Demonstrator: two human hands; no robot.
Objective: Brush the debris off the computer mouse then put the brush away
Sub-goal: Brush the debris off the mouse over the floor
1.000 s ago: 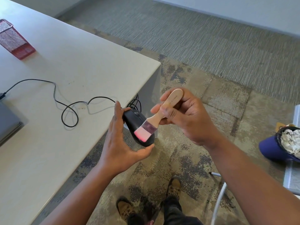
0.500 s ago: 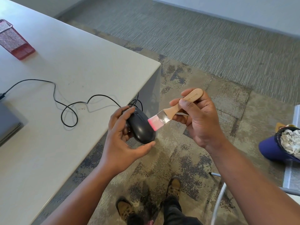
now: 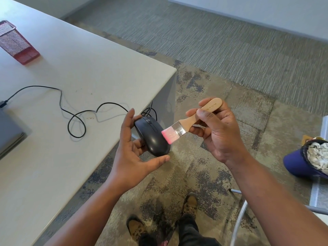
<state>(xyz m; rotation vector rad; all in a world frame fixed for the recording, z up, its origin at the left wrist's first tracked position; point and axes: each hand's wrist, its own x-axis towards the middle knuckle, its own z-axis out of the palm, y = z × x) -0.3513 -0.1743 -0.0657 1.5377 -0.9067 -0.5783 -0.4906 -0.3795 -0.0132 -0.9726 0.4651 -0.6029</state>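
Observation:
My left hand (image 3: 130,153) holds a black wired computer mouse (image 3: 152,136) in the air just off the table's corner, top side facing up, thumb under its rear end. In my right hand (image 3: 217,130) is a small brush (image 3: 188,124) with a wooden handle, metal band and pink bristles. The bristle tips touch the right side of the mouse. The mouse's black cable (image 3: 74,112) loops across the table toward the left.
The white table (image 3: 71,71) fills the left, with a red mesh holder (image 3: 15,42) at the back left and a grey laptop (image 3: 8,134) at the left edge. A blue bin of crumpled paper (image 3: 308,160) stands on the carpet at right. A chair frame (image 3: 239,215) is at lower right.
The brush swept off the mouse's top, swung out to the right, then came back against its right side. My left hand turned the mouse slightly and opened its fingers around it.

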